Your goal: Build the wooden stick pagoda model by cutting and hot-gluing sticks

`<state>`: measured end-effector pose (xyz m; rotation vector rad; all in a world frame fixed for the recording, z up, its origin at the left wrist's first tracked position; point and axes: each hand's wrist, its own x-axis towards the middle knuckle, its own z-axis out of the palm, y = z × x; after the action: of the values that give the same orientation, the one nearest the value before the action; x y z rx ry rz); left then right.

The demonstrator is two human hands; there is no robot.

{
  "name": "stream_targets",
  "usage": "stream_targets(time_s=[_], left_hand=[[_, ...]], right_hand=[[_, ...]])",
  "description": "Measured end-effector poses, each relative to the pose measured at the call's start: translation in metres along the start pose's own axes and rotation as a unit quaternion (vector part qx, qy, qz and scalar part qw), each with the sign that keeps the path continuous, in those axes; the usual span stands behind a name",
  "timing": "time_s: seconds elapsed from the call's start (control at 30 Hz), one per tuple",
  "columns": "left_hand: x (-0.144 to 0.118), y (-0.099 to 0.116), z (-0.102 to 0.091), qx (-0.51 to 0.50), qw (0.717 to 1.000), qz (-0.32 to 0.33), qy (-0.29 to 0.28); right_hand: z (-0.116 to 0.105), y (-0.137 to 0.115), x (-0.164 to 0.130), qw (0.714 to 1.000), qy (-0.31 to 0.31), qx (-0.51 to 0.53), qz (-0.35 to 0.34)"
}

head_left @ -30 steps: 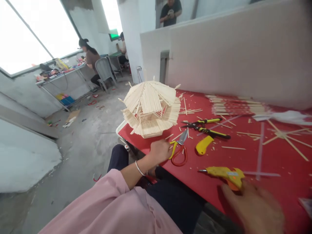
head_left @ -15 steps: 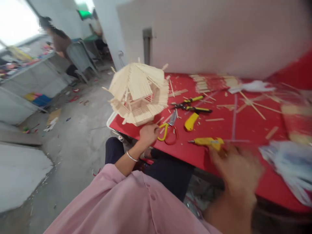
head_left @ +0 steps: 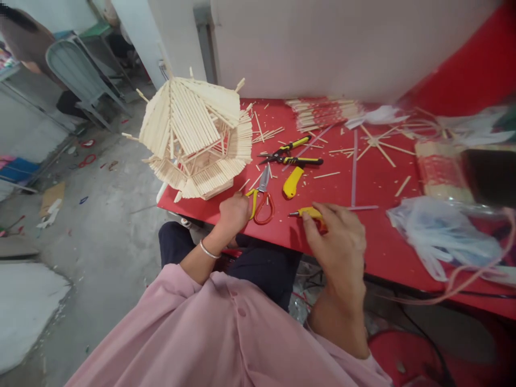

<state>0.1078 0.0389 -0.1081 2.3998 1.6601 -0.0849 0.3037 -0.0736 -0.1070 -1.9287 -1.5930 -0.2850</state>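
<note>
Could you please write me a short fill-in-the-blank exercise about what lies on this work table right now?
1. The right hand rests on the yellow ____ at the table's near edge.
2. The table top is coloured ____.
3. The left hand lies beside the scissors, whose handles are yellow and ____.
4. The stick house stands at the table's ____ end.

Missing words: glue gun; red; red; left

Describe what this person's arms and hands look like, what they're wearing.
Both hands are bare, no gloves. The left hand has a thin silver bangle at the wrist. A loose pink sleeve is pushed up, leaving both forearms bare. The right hand wears nothing visible.
</note>
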Motion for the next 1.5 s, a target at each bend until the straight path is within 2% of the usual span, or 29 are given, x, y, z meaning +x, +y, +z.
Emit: stream_targets(time_s=[0.2, 0.3, 0.57, 0.67, 0.77, 0.83, 0.87, 0.97, 1.03, 1.17, 1.27, 1.4, 1.5], left_hand=[[-0.002, -0.004, 0.002, -0.016, 0.999, 0.005, 0.039], [0.001, -0.001, 0.006, -0.021, 0.999, 0.008, 0.032], [0.003, -0.006, 0.004, -0.052, 0.998, 0.02, 0.033], [-0.002, -0.013, -0.002, -0.098, 0.994, 0.003, 0.04], [-0.007, -0.019, -0.007, -0.203, 0.977, 0.002, 0.061], [-0.013, -0.022, -0.01, -0.324, 0.944, 0.032, 0.057], [-0.018, -0.024, -0.012, -0.394, 0.917, 0.048, 0.042], [-0.046, -0.025, -0.022, -0.577, 0.814, 0.053, -0.041], [-0.07, -0.026, -0.034, -0.654, 0.755, 0.029, -0.04], [-0.111, -0.036, -0.068, -0.774, 0.632, -0.005, -0.035], [-0.117, -0.054, -0.102, -0.839, 0.543, -0.013, -0.033], [-0.1, -0.08, -0.138, -0.869, 0.492, -0.03, -0.034], [-0.086, -0.094, -0.147, -0.882, 0.467, -0.057, -0.041]], right_hand=[[0.009, -0.03, 0.007, 0.997, 0.02, 0.033, -0.069], [0.011, -0.038, 0.008, 0.996, 0.02, 0.038, -0.078], [0.016, -0.049, 0.002, 0.994, -0.047, 0.066, -0.077], [0.021, -0.056, 0.003, 0.992, -0.062, 0.083, -0.078], [0.029, -0.065, 0.006, 0.986, -0.095, 0.116, -0.076], [0.033, -0.072, 0.01, 0.978, -0.109, 0.165, -0.06], [0.033, -0.075, 0.012, 0.972, -0.11, 0.2, -0.048], [0.025, -0.085, 0.018, 0.943, -0.119, 0.311, -0.02], [0.012, -0.095, 0.025, 0.919, -0.13, 0.371, -0.024], [-0.018, -0.129, 0.044, 0.881, -0.108, 0.454, -0.078], [-0.026, -0.165, 0.066, 0.871, -0.059, 0.475, -0.109], [-0.016, -0.203, 0.088, 0.889, 0.046, 0.44, -0.117], [-0.007, -0.211, 0.089, 0.909, 0.082, 0.38, -0.148]])
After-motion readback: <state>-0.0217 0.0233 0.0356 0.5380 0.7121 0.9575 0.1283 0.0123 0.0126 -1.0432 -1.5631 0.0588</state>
